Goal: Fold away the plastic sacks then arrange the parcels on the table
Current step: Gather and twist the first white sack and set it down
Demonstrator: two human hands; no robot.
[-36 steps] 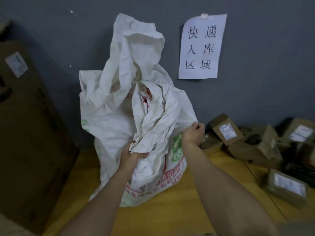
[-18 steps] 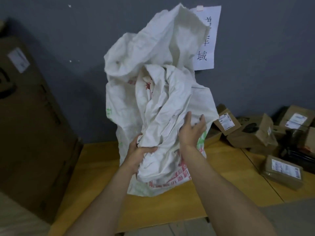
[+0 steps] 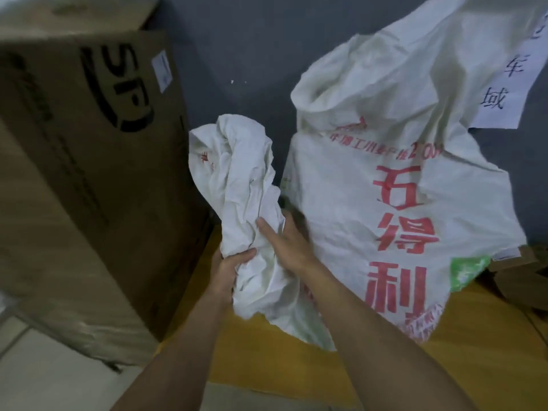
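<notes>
A crumpled white plastic sack (image 3: 243,185) is bunched into a roll in front of me, above the wooden table (image 3: 267,354). My left hand (image 3: 229,268) is closed around its lower part. My right hand (image 3: 284,241) lies flat on the same bunch, fingers spread. Behind it, on the right, a larger white sack (image 3: 400,179) with big red characters stands loosely against the grey wall. Brown parcels (image 3: 522,280) show at the right edge, partly hidden by that sack.
A tall cardboard box (image 3: 83,161) with black lettering stands at the table's left end, close to the bunched sack. A white paper sign (image 3: 504,81) hangs on the wall, half covered by the large sack. Pale floor (image 3: 44,381) lies below left.
The view has swung left, so the tall box now fills the left side. The bunched sack has come away from the large sack toward the left. My right hand has flattened onto it.
</notes>
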